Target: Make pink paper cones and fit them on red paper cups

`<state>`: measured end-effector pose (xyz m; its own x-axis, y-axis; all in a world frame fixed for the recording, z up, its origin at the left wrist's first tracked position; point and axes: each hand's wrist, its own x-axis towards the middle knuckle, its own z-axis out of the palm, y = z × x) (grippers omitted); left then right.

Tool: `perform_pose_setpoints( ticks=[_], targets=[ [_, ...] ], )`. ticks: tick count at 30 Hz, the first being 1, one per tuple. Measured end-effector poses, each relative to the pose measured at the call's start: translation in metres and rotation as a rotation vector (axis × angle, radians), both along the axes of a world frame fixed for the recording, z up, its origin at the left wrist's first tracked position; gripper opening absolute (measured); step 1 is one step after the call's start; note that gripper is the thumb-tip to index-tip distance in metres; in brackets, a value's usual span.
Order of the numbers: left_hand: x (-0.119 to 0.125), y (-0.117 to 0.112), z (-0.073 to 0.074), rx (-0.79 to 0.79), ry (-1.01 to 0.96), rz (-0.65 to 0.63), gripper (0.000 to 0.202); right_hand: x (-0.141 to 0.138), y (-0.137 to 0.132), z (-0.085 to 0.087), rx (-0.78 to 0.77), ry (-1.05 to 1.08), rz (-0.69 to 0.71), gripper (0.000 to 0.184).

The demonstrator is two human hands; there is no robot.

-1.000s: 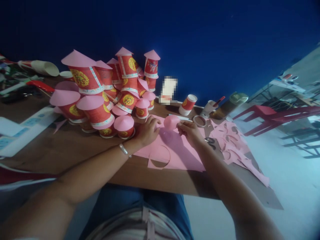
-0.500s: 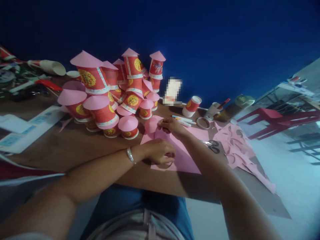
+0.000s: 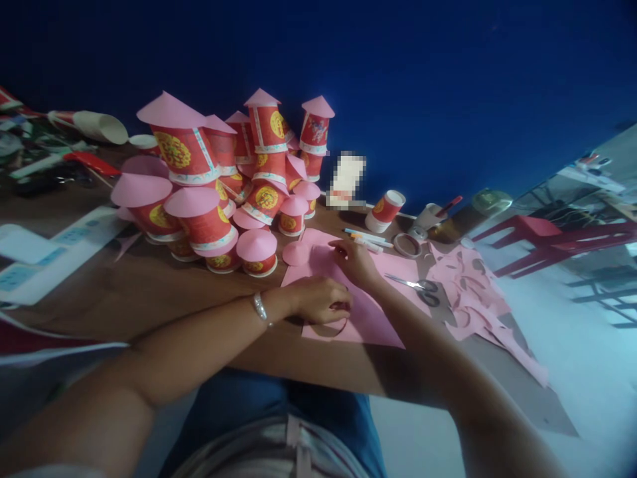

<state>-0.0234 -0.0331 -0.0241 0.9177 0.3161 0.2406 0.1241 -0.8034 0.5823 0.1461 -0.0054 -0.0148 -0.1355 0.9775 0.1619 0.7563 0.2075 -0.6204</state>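
Note:
My left hand (image 3: 323, 300) rests on a pink paper sheet (image 3: 371, 325) with its fingers curled. A round dark edge shows beneath it, and what the fingertips grip is hidden. My right hand (image 3: 357, 264) is over the upper part of the sheet, with thumb and fingers slightly apart and nothing visible between them. To its left lies a shallow pink paper cone (image 3: 296, 253), apart from the fingers. Scissors (image 3: 421, 285) lie half-open to the right of my right hand.
Several red paper-cup lanterns (image 3: 194, 219) with pink cone roofs are stacked at the left. Pens (image 3: 368, 237), a tape roll (image 3: 407, 245) and a red cup (image 3: 385, 211) are at the back. Pink scraps (image 3: 470, 285) cover the right side. A red stool (image 3: 532, 236) stands beyond.
My right hand has moved slightly right and down, away from the pink cone, which now lies free of its fingers. My left hand has hardly moved.

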Motion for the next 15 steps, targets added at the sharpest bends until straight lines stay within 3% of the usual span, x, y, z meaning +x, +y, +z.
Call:
perform_pose_setpoints(
  ticks=[3, 6, 10, 15],
  targets=[
    [0.000, 0.000, -0.001, -0.063, -0.038, 0.010, 0.010, 0.027, -0.018, -0.010, 0.189, -0.205, 0.014, 0.030],
    [0.000, 0.001, -0.002, -0.106, -0.050, 0.034, 0.009, 0.052, -0.030, -0.022, 0.284, -0.336, 0.022, 0.031],
    [-0.002, 0.003, 0.002, -0.210, -0.016, 0.070, 0.015, 0.069, -0.039, -0.031, 0.332, -0.364, -0.037, 0.031],
    [0.000, 0.006, 0.007, -0.393, -0.028, 0.096, 0.020, 0.080, -0.039, -0.026, 0.393, -0.335, -0.040, 0.029]
  ],
)
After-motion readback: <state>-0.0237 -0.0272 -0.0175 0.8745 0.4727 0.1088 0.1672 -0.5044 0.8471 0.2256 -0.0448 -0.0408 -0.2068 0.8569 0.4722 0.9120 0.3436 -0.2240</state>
